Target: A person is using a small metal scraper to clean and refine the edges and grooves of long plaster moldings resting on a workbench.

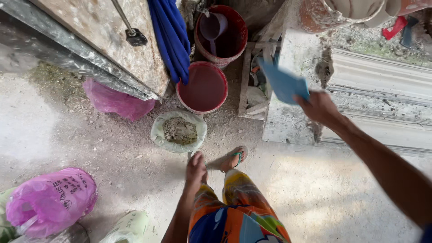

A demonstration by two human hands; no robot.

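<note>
Dusty concrete floor point(315, 198), strewn with grit and pale powder, fills the head view of what looks like a rough outdoor work yard. The person stands looking down at their own legs in bright patterned shorts, one foot in a flip-flop point(234, 158) with a green strap.

The right hand point(320, 107) is stretched forward and to the right, fingers clenched on a flat blue scraper-like card point(284, 83). The card sticks up and away from the hand toward the upper left, its long axis slanting the same way, held in the air above a pale, plaster-stained slab point(288, 128). The left hand point(196, 167) hangs low by the left knee, loosely curled; I cannot tell whether it holds anything.

Straight ahead of the feet sits an open white sack of greyish powder point(179, 131). It lies just beyond the left hand, which is clearly nearer to it than the right. Behind the sack stands a red bucket of murky water point(202, 87), and behind that a second red bucket point(234, 33) with a pale plastic scoop point(212, 28) inside. Blue cloth point(173, 38) hangs beside them, off a mottled stone slab point(112, 36). Pink plastic bags lie at the left, one under the slab point(117, 101) and one near the bottom corner point(51, 200). Grey ribbed mouldings point(382, 90) lie at the right.
</note>
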